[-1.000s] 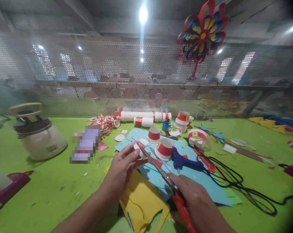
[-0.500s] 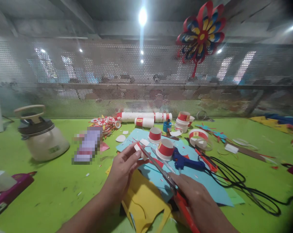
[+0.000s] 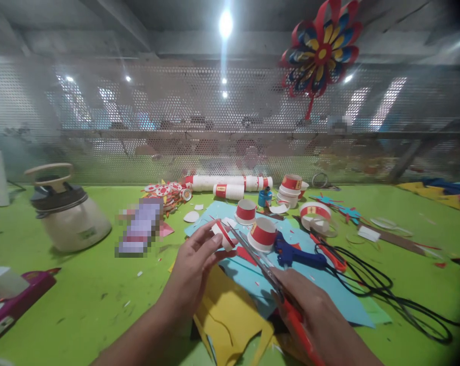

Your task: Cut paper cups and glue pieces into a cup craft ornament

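Between the thumb and fingers of my left hand (image 3: pixel 195 259) is a small white-and-red piece of paper cup (image 3: pixel 222 236). My right hand (image 3: pixel 309 300) grips the red handles of a pair of scissors (image 3: pixel 268 272), whose blades point up and left toward that piece. Just beyond the blades stand two cut-down red-and-white paper cups, a nearer cup (image 3: pixel 262 235) and a farther cup (image 3: pixel 246 211). They rest on light-blue paper (image 3: pixel 329 290). Below my hands lies cut yellow paper (image 3: pixel 230 315).
A blue glue gun (image 3: pixel 302 256) and black cord (image 3: pixel 397 292) lie to the right. Stacked paper cups (image 3: pixel 230 192) lie at the back. On the left are a kettle-like jug (image 3: pixel 73 223), a blurred rectangular item (image 3: pixel 140 229) and a purple power strip (image 3: pixel 24 300). A pinwheel flower (image 3: pixel 321 53) hangs above.
The scissor blades have drawn slightly away from the cup piece, to the right and down. In my left hand the piece has turned to show more of its red band. The view has shifted slightly.
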{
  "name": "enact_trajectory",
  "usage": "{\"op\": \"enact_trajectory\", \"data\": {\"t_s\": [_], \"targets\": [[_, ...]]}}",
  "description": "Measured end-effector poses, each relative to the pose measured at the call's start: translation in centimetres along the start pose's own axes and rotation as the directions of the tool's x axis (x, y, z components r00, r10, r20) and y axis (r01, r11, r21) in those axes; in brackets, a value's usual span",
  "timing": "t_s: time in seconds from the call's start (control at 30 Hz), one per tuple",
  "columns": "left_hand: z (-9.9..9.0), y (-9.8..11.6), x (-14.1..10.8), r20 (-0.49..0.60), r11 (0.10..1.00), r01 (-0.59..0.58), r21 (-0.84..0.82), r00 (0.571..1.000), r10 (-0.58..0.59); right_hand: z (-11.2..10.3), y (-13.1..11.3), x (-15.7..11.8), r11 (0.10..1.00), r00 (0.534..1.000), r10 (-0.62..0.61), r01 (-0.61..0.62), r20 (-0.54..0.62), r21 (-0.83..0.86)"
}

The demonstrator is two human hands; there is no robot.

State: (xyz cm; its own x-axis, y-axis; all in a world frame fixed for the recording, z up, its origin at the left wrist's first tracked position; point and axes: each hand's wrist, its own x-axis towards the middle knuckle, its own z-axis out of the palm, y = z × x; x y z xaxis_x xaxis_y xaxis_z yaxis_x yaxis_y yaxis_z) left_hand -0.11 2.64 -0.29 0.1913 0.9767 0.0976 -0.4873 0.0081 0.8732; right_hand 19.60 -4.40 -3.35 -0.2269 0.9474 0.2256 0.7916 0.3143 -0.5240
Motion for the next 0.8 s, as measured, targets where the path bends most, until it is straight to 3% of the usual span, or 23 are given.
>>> {"op": "enact_trajectory", "data": {"t_s": [0.47, 0.8], "targets": [[0.1, -0.1, -0.1, 0.017, 0.999, 0.026, -0.026, 1.000, -0.026, -0.3, -1.0, -0.4, 0.992, 0.999, 0.043, -0.046, -0.022, -0.117], [0.2, -0.1, -0.3, 0.024, 0.999, 0.021, -0.028, 1.000, -0.020, -0.2, -1.1, -0.6, 0.996, 1.000, 0.022, -0.023, -0.014, -0.091]]}}
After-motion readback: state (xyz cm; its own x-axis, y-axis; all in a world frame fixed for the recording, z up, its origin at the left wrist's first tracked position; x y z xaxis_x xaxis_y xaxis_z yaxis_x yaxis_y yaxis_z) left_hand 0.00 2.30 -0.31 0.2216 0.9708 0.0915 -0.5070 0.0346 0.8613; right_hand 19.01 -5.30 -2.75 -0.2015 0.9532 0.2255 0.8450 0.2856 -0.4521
